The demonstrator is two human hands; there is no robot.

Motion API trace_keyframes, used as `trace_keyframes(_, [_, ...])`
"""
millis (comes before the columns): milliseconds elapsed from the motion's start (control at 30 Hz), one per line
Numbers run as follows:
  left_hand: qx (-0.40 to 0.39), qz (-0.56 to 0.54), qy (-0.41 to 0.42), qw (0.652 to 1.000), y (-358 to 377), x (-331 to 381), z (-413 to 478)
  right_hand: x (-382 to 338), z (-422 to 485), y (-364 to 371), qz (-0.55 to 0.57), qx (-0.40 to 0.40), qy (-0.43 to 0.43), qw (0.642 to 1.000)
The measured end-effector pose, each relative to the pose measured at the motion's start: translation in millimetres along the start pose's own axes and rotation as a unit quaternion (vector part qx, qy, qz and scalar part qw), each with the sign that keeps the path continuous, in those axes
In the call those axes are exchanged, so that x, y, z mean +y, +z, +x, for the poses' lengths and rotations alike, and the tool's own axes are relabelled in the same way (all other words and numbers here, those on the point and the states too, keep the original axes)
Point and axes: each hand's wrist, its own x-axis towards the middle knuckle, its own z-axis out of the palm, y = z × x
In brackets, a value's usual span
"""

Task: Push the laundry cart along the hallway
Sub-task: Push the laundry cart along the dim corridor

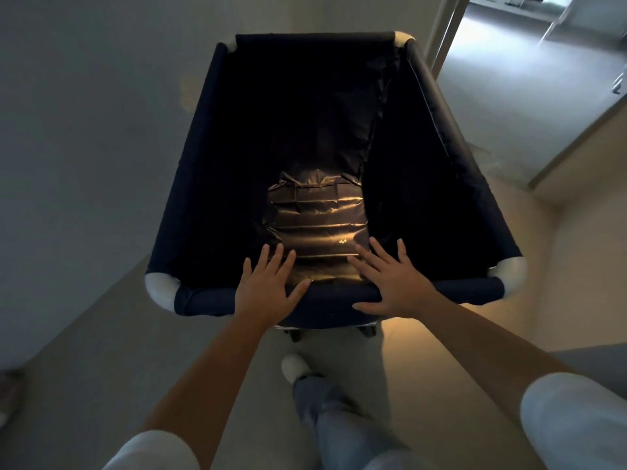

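Observation:
The laundry cart fills the middle of the view: a deep navy fabric bin with white corner pieces and small wheels showing below its near edge. A shiny dark padded item lies at its bottom. My left hand rests flat on the cart's near rim, fingers spread and pointing forward. My right hand lies flat on the same rim a little to the right, thumb under the padded edge, fingers apart. Neither hand wraps around the rim.
A pale wall runs close along the cart's left side. An open doorway at the upper right leads into a brighter room. Another wall corner stands at the right. My foot in a white shoe is just behind the cart.

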Motion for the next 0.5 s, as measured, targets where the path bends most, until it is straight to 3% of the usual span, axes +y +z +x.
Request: trace_keyframes(500, [0.003,0.016,0.065,0.998,-36.3,-150.3,156.8,-10.8,185.0,-34.0,0.034,0.012,0.076,0.996])
